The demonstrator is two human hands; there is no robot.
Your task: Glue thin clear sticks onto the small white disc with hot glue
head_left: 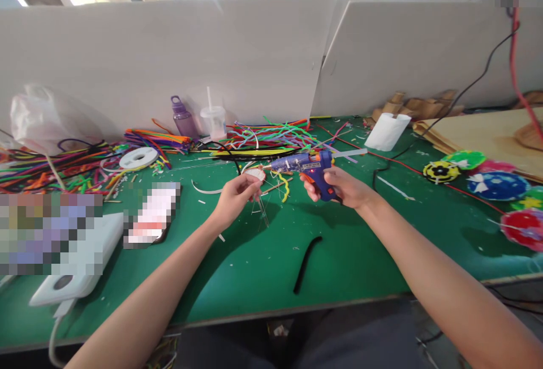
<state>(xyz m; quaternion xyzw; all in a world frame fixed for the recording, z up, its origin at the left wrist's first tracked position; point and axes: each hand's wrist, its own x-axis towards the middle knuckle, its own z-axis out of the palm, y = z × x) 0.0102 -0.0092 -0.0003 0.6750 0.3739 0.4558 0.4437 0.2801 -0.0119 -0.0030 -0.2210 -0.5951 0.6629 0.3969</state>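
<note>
My right hand [335,185] is closed around the handle of a blue hot glue gun [303,164], a pale glue stick jutting from its back end. The gun's nozzle points left, close to a small round white piece with a reddish edge [255,174]. My left hand [237,196] pinches that piece between thumb and fingers; part of it is hidden behind the fingertips. Thin wire-like strands hang below my left fingers. A yellow pipe cleaner [283,185] lies just beyond, between the two hands. Nearer me, a short black pipe cleaner [306,264] rests on the green table [254,278].
Heaps of coloured pipe cleaners [271,134] line the back, near a purple bottle [183,119] and a plastic cup [213,123]. A phone [155,213] and power bank [82,261] lie left. A white roll [388,131], cables and colourful round flower-like pieces [498,186] are right.
</note>
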